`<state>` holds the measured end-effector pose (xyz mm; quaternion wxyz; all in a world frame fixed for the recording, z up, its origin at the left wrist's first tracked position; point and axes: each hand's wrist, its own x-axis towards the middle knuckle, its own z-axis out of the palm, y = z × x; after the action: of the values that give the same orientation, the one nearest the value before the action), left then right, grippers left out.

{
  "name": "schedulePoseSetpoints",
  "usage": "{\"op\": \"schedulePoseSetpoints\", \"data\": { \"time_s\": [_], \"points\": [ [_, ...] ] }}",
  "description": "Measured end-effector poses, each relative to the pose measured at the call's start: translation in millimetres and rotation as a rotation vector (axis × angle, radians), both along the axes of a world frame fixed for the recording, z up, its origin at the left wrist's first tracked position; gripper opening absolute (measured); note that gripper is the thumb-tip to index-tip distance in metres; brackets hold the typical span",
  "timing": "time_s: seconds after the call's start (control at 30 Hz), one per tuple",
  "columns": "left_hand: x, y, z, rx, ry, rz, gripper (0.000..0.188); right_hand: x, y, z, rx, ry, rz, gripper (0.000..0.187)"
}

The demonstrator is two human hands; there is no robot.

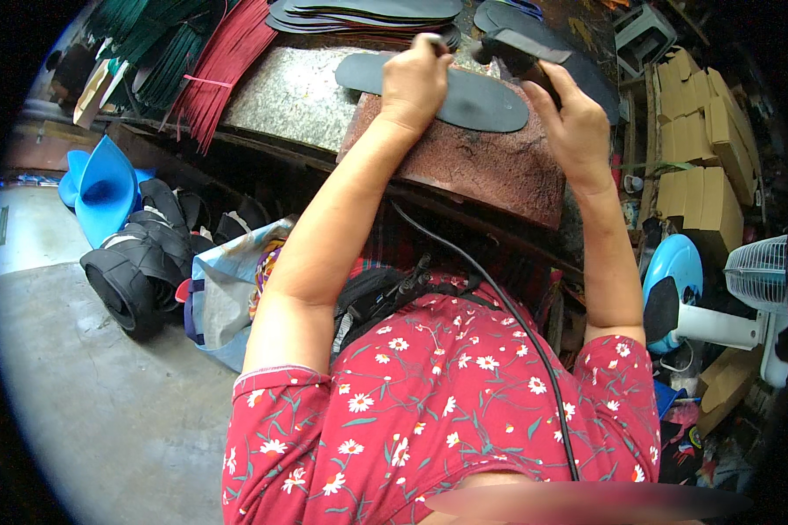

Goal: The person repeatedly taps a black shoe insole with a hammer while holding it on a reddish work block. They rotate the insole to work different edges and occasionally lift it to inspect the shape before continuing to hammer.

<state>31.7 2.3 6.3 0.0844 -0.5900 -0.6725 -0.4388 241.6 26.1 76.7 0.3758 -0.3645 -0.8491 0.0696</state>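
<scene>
On stone slab (pixel 490 166), left hand (pixel 414 80) presses sole (pixel 473 101); right hand (pixel 573 122) grip clenches hammer (pixel 517 48).

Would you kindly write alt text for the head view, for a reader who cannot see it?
Seen from above, a person's left hand presses a dark shoe sole flat on a reddish-brown work block, while the right hand grips a dark tool above it. Stacked soles lie behind; a white fan stands right.
</scene>
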Motion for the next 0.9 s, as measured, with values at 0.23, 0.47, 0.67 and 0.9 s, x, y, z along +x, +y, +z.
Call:
{"op": "schedulePoseSetpoints", "data": {
  "time_s": [0.23, 0.47, 0.67, 0.9],
  "points": [
    [-11, 4, -6, 0.036, -0.477, -0.203, 0.019, 26, -4, 33, 0.054, 0.221, 0.172, 0.034],
    [7, 1, -1, -0.035, 0.094, -0.073, 0.021, 1, 2, 0, -0.221, 0.046, 0.046, 0.034],
    [-14, 1, 10, 0.429, -1.046, -0.218, 0.005, 12, 16, -29, -0.167, -0.219, -0.098, 0.035],
    [-56, -17, 12, 0.469, -0.927, -0.082, 0.007, 10, 11, -33, -0.167, -0.197, -0.115, 0.034]
  ]
}}
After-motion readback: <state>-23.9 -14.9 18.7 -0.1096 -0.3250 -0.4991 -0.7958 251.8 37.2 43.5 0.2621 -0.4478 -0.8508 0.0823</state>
